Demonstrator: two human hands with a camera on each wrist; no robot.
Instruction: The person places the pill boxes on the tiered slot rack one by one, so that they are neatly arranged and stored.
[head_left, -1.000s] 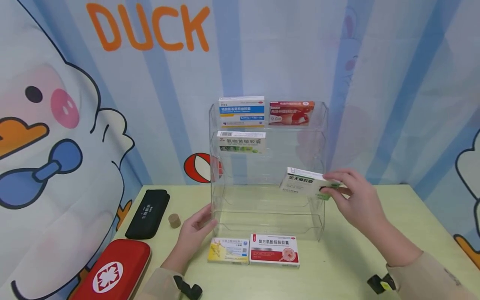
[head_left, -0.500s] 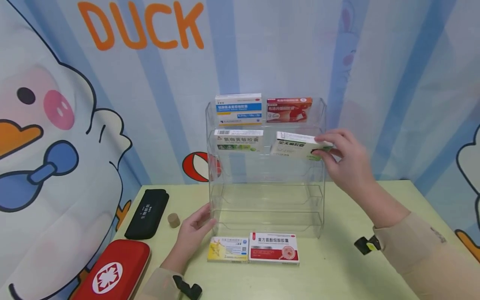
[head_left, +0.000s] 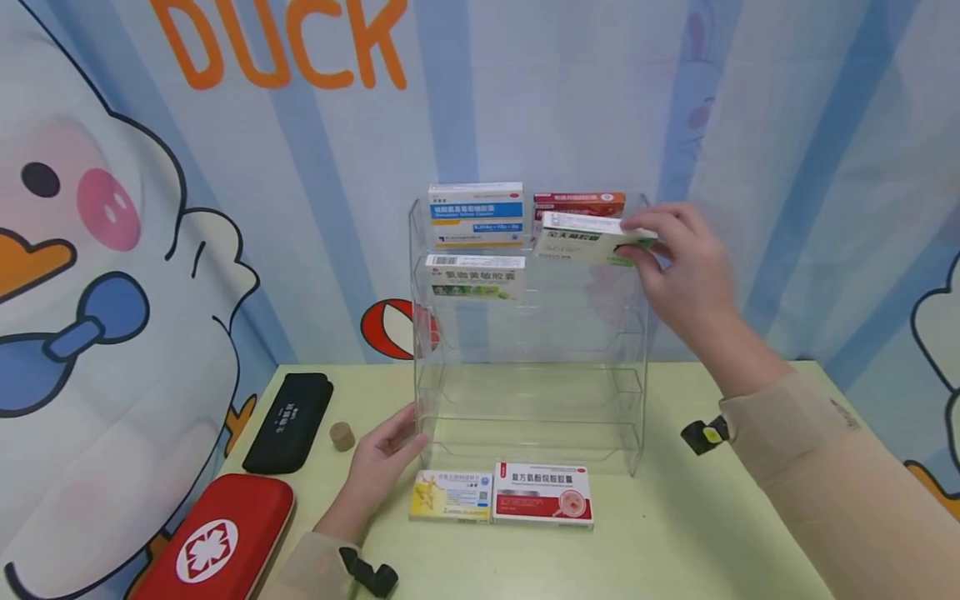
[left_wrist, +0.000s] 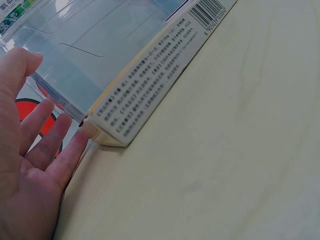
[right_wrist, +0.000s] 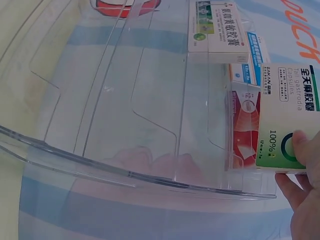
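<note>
A clear acrylic display rack [head_left: 528, 396] with several tiers stands on the table. My right hand [head_left: 686, 271] pinches a white and green medicine box [head_left: 573, 240] by its right end, in front of the top tier. Behind it, partly hidden, is a red medicine box [head_left: 579, 201]; a white and blue medicine box [head_left: 476, 217] sits to its left. One tier lower on the left is a white and green medicine box [head_left: 475, 277]. My left hand [head_left: 382, 462] holds the rack's lower left side, thumb in front, with spread fingers [left_wrist: 52, 137] along the outside.
A yellow and white box [head_left: 452, 496] and a red and white box [head_left: 543, 495] lie before the rack. At left are a black zip case [head_left: 288, 423], a small brown cylinder [head_left: 342, 436] and a red first-aid case [head_left: 213, 537]. A printed curtain [head_left: 525, 92] hangs behind.
My right hand has raised the white and green box from the middle tiers to the top tier, where it now overlaps the red box. My left hand stays at the rack's side.
</note>
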